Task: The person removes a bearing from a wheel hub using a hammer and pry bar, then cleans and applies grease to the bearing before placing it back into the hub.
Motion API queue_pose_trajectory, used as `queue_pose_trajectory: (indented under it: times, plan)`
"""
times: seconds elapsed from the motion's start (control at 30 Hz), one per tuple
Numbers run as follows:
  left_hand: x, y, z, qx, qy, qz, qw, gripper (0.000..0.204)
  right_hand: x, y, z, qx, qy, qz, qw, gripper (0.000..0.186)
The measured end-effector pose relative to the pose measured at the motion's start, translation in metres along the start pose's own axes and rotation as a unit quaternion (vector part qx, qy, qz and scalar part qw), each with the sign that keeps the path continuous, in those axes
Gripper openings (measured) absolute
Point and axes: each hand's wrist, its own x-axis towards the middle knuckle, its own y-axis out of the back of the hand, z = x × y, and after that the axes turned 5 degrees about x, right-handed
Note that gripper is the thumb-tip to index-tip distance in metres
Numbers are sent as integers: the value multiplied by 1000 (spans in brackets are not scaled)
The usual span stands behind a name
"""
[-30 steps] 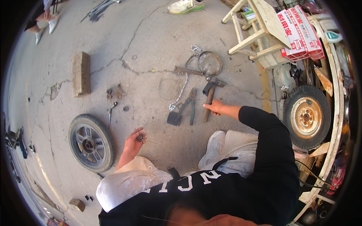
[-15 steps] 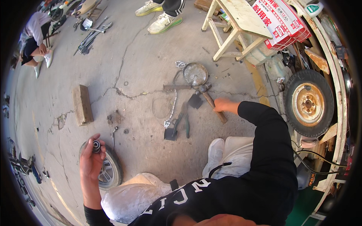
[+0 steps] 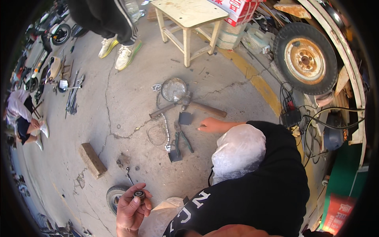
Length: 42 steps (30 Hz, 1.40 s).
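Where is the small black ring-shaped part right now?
In the head view it sits low and left, pinched in the left hand's fingertips: the ring-shaped part, just right of the small wheel lying on the concrete.

Single head camera, on your head, looks steep down at concrete floor (image 3: 118, 98), near your knees; fisheye bends edges.

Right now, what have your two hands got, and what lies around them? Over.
Left hand pinches a small round bearing. Right hand empty, resting on the concrete beside the pliers. Hammer beyond it.
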Motion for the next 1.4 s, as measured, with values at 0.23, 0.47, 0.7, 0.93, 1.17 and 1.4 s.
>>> queue_pose_trajectory:
  times: [0.23,0.47,0.7,0.93,1.17,1.4]
  plan:
    - [40,-38,-4,33,63,-21,997,58,-25,-58,40,182,-274,67,942,39]
    - [98,-5,-31,196,53,19,979,46,-10,-39,14,247,-183,-9,951,34]
    - [138,20,-37,257,98,10,961,26,12,34,85,283,-194,280,896,27]
    - [152,46,-44,263,160,17,951,18,-17,191,241,71,-286,595,748,26]
    - [157,51,-43,283,172,51,942,18,-13,220,269,-1,-492,501,712,26]
    - [153,45,-33,267,164,41,949,19,-5,225,263,-11,-461,463,757,27]
